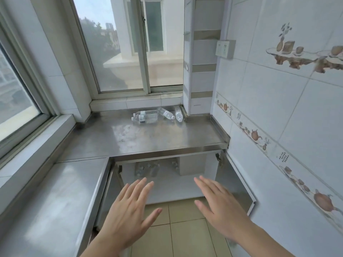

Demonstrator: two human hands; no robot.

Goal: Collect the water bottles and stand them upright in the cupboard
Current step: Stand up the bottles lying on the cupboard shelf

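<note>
Left hand (128, 217) and right hand (221, 210) bare, forearms unsleeved.

Beyond the fingers (141, 186) a steel counter (163, 134) fills the corner, with a second run of it off to their left. A sliding window (130, 45) stands behind it, another window (13, 93) at far left. Right of the fingers rises a white tiled wall (278, 101) with a teapot border strip (254, 135) and a double socket (225, 48). Beige floor tiles (185, 236) lie beneath them.
</note>
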